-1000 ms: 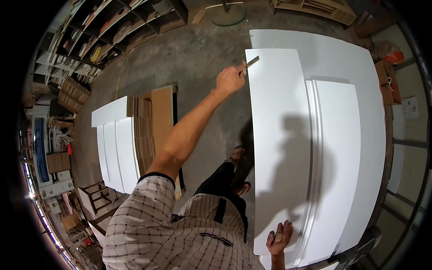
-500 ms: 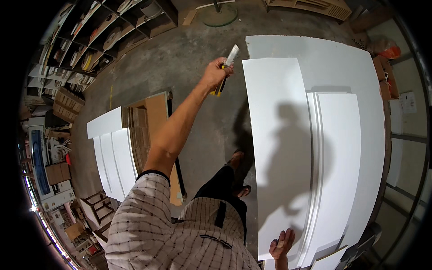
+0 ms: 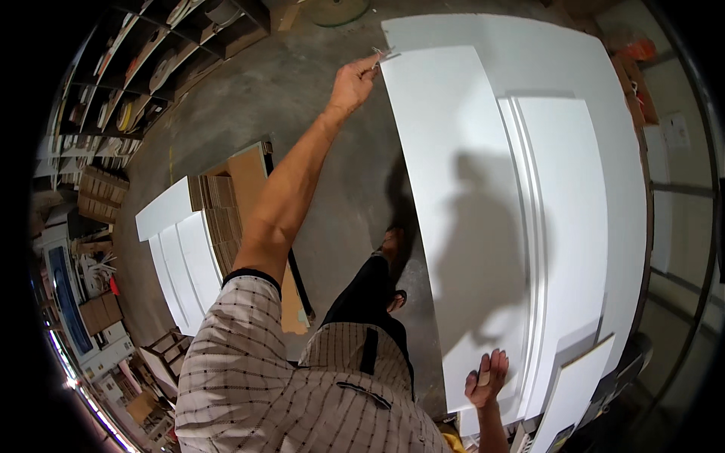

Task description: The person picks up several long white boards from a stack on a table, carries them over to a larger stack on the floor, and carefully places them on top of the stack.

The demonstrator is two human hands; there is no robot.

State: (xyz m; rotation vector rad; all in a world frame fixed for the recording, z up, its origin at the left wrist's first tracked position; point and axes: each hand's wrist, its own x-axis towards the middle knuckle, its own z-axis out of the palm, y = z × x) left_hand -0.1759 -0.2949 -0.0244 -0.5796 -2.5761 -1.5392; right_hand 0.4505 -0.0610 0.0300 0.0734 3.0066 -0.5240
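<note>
My left hand [image 3: 353,84] reaches out to the far left corner of a long white panel [image 3: 445,151]. Its fingers are closed, and thin grey slivers stick out past the fingertips onto the corner. The yellow-and-black utility knife seen in it just before has its handle hidden now. Over the near end of the same panel is my right hand [image 3: 489,379], empty, palm up, fingers stretched out. I cannot tell whether it touches the panel. More narrow white panels [image 3: 563,189] lie stacked to the right, all on a larger light board [image 3: 627,226].
On the floor to the left lies a stack of white panels [image 3: 181,264] beside brown cardboard [image 3: 249,189]. Shelves [image 3: 162,64] full of rolls and strips stand at the far left. A small white board [image 3: 578,385] leans near the right end, and a red bag [image 3: 640,50] sits at far right.
My left hand has moved away from me to the panel's far corner. My right hand has turned and lifted slightly. The view has shifted, moving the panels up in the picture.
</note>
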